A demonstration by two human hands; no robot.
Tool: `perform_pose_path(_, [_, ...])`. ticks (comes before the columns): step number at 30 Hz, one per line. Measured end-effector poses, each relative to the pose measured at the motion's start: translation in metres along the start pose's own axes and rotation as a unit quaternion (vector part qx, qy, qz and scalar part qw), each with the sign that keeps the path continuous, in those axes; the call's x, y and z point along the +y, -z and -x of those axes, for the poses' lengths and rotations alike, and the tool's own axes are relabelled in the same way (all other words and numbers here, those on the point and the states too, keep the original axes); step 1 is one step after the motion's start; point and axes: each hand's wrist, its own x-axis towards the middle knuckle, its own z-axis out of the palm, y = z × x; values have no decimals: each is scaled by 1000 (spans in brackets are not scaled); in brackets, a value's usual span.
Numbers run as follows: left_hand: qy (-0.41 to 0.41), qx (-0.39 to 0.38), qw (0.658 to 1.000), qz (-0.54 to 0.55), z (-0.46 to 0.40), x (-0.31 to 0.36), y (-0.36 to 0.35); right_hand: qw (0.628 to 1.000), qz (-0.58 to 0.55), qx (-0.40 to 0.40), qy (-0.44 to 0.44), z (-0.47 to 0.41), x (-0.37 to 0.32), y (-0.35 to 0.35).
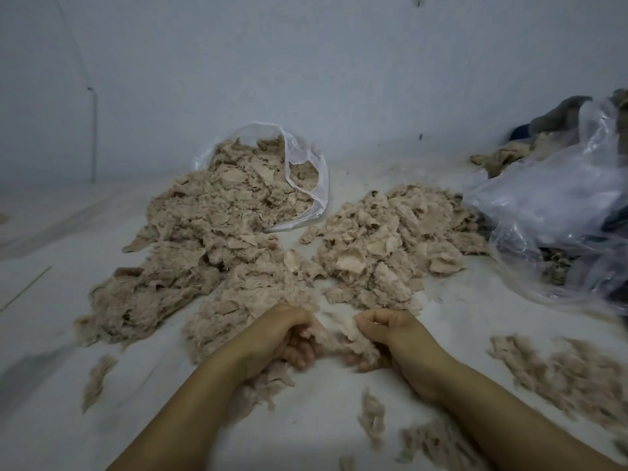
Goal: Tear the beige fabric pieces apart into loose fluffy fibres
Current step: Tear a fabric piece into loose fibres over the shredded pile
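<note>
Low in the middle, my left hand [289, 338] and my right hand [387, 334] both grip one beige fabric piece [339, 338], stretched and fraying between them. Beyond my left hand a big heap of beige fabric and fluff [204, 239] spills across the white floor. A second pile of flatter beige fabric pieces [390, 239] lies ahead on the right. Loose fluffy fibres [571, 375] are scattered beside my right forearm.
A small clear plastic bag [306, 171] holding beige scraps lies open behind the left heap. A large crumpled clear plastic bag [560, 212] and dark cloth [557, 117] fill the right edge. Small fibre tufts [98, 379] dot the white floor [68, 266]. A pale wall [306, 79] rises behind.
</note>
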Motion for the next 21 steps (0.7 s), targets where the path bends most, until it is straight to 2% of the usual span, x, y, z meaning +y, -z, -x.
perform_pose_path(3, [19,-66,996,-56,5,6,3,998,64,-24,7,2,-4,5])
perform_pose_path(4, [5,-60,995,-79,6,8,4,995,96,-30,14,3,-6,8])
perform_pose_path(6, [-88,-3,980,-180,7,10,10,988,144,-33,36,6,-9,14])
perform_pose_path(8, [-213,74,925,-306,8,8,22,975,207,-18,81,7,-7,16])
perform_pose_path(10, [-288,84,862,-408,9,1,37,957,261,-21,126,6,0,11])
perform_pose_path(12, [-281,47,812,-509,7,-11,47,935,306,-56,173,5,9,1])
perform_pose_path(13, [-250,39,806,-535,5,-19,48,913,344,-85,202,3,15,-4])
perform_pose_path(15, [-208,74,821,-526,-3,-33,44,852,425,-159,263,5,23,-10])
perform_pose_path(16, [-207,108,834,-500,-7,-37,41,835,439,-186,277,9,25,-9])
perform_pose_path(17, [-209,144,851,-460,-12,-40,38,840,428,-195,270,16,24,-5])
perform_pose_path(19, [-200,219,880,-371,-21,-38,32,886,367,-167,230,33,16,12])
perform_pose_path(21, [-181,279,890,-313,-32,-35,26,905,362,-119,189,42,5,32])
